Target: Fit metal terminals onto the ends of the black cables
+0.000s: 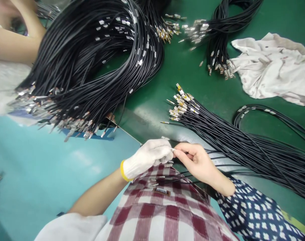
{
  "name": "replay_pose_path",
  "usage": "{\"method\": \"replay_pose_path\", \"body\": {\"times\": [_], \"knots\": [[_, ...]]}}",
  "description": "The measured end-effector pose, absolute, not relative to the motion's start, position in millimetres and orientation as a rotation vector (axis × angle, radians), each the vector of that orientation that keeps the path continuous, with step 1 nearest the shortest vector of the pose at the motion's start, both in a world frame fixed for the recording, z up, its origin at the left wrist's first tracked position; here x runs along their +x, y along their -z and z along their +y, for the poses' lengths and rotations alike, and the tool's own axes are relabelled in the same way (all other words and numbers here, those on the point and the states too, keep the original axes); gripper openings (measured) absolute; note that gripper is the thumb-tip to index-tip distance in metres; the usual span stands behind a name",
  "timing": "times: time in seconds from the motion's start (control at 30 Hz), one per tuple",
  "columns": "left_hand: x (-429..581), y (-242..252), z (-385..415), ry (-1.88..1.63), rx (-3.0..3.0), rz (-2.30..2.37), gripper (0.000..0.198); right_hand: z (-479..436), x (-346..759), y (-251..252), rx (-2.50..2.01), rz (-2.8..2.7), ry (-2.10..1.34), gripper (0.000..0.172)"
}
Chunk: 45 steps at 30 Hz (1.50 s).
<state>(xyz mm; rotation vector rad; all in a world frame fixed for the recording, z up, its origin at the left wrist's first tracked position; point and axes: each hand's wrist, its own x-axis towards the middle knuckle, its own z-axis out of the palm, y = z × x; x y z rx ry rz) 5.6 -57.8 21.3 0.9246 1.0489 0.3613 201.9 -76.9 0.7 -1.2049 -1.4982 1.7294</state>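
In a white knit glove with a yellow cuff, my left hand (152, 154) is closed around the end of a black cable. My bare right hand (196, 162) pinches the same cable just behind its small metal tip (172, 149). The tip shows between the two hands, and the rest of that end is hidden by the glove. A few loose black cables (185, 174) lie under my hands, with their metal ends (155, 184) over my checked apron (152, 211). Beyond my right hand lies a thick bundle of black cables (223, 134) with metal and yellow ends.
A large looped heap of black cables (74, 63) overhangs the green table (162, 77) at left, beside another person's arm (19, 45). Further cable bundles (223, 28) lie at the back. A crumpled white cloth (273, 67) is at right. A separate cable loop (258, 107) lies below it.
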Motion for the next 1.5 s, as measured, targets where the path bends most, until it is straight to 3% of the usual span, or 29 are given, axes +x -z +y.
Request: {"method": "replay_pose_path", "body": {"times": [0.57,0.9,1.5], "knots": [[1.8,-12.9,-50.6,-0.280,0.810,0.898,0.040,-70.3,206.7,-2.9,-1.103,-1.582,-1.769,0.028],[2.0,-11.4,-50.9,-0.260,0.778,0.816,0.040,-73.9,201.5,1.8,-1.154,-1.464,-1.851,0.039],[-1.1,-2.9,-46.9,-0.179,0.667,0.736,0.039,-77.4,202.1,6.0,-1.147,-1.457,-1.913,0.041]]}}
